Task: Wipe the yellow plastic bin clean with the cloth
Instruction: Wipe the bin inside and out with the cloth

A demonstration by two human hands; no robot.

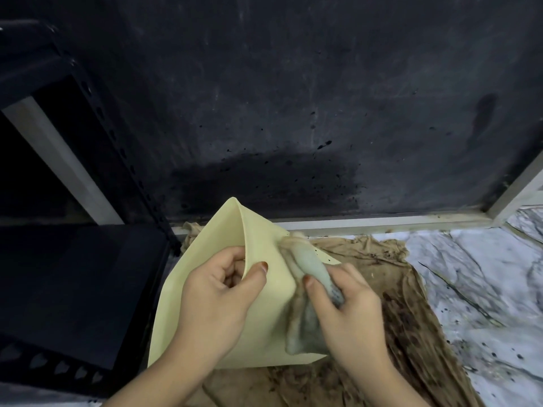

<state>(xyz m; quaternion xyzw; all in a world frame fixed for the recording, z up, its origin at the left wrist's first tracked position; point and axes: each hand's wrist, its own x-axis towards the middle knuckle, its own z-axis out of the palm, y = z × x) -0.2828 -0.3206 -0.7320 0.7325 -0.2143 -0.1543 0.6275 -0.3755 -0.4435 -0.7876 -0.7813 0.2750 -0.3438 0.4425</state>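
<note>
The pale yellow plastic bin (205, 242) is tipped on its side at the lower middle, one corner pointing up toward the dark wall. My left hand (217, 295) grips its edge, thumb on the outer face and fingers curled over the rim. My right hand (349, 306) holds a bunched grey-green cloth (308, 265) with frayed tan threads, pressed against the bin's right face. The cloth's lower end (299, 333) hangs down over the bin's side.
A stained brown cloth (405, 318) lies spread under the bin on a white marble-patterned floor (484, 289). A dark spattered wall (293, 113) rises behind, with a pale sill along its base. A black perforated metal rack (73, 274) stands at the left.
</note>
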